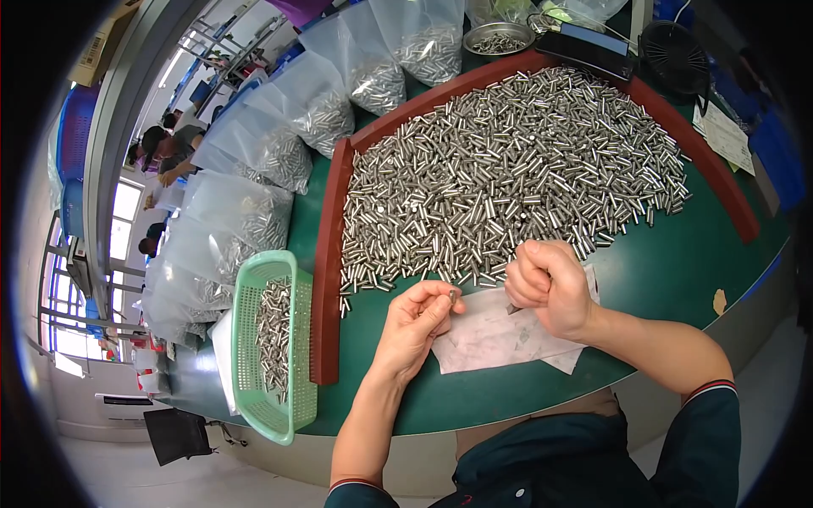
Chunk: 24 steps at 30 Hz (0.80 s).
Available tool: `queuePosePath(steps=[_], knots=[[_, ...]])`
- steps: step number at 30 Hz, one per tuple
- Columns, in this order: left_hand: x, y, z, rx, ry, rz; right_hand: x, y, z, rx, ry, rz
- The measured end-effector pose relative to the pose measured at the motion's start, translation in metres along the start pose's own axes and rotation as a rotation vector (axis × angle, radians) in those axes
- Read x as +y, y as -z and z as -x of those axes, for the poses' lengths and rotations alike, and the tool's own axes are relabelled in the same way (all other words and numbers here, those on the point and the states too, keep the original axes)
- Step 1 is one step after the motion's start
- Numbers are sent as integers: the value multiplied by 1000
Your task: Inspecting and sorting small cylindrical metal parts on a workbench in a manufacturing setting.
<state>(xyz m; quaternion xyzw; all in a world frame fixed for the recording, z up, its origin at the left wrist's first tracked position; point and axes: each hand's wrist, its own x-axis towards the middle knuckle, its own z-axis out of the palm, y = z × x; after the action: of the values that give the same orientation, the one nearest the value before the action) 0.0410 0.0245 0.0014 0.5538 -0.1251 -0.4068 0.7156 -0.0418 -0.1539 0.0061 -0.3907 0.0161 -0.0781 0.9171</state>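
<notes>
My left hand (410,326) pinches a small metal pin (453,297) between thumb and fingertips. To its right, my right hand (552,288) is curled into a fist, and a small dark grey tip (513,309) shows below its fingers; what that belongs to is hidden. Both hands hover over a stained whitish sheet (483,343) lying on the green tabletop (669,288). Just beyond them spreads a large heap of short shiny metal pins (517,161).
Dark red bars (329,279) border the heap. Left of them stands a light green basket (296,356) holding pins. Clear bags (326,106) of pins line the far left edge. At the back are a metal bowl (498,39), a dark phone-like device (584,52) and a black fan (673,52).
</notes>
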Motion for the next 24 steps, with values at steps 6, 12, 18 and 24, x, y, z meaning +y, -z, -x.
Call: queuePosePath(steps=[6,12,18,24], knots=[[6,-1,1,-68,90,262,1,-1,0,8,-5,-1],[9,0,2,-53,96,241,3,0,0,2,5,-3],[25,14,7,49,-22,341,2,-2,-1,1,22,0],[47,51,18,525,-274,-508,2,-1,-1,-17,7,-8]])
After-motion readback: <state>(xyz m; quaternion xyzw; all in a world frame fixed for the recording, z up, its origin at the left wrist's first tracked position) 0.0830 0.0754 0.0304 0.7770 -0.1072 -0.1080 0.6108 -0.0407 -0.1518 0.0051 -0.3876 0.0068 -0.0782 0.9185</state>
